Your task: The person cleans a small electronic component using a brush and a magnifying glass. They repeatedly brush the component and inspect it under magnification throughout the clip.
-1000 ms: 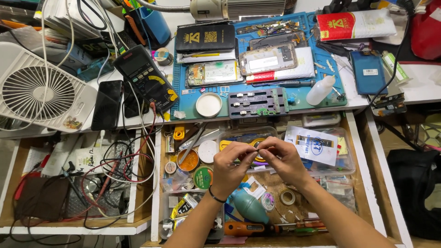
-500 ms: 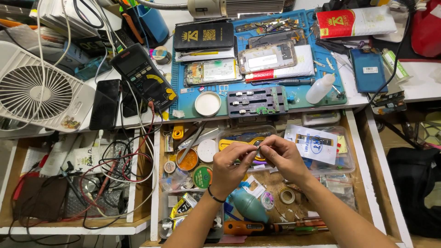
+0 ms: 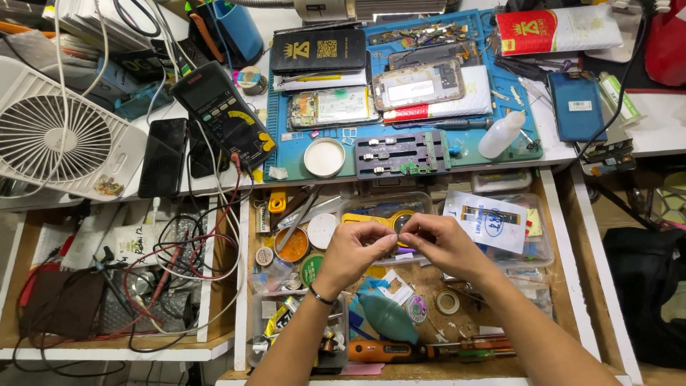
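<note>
Currently, hands: I see my left hand (image 3: 355,251) and right hand (image 3: 441,243) brought together, fingertips meeting over the open drawer (image 3: 564,286).
Grip: both pinch something tiny between them; I cannot tell what it is.
Below: clear plastic box (image 3: 371,207) with a yellow part, just under the hands.
Nearby: teal blower bulb (image 3: 389,319) and orange screwdriver (image 3: 379,351) toward me.
Beyond: blue mat (image 3: 286,154) on the tabletop (image 3: 664,121), multimeter (image 3: 221,111) at its left.
</note>
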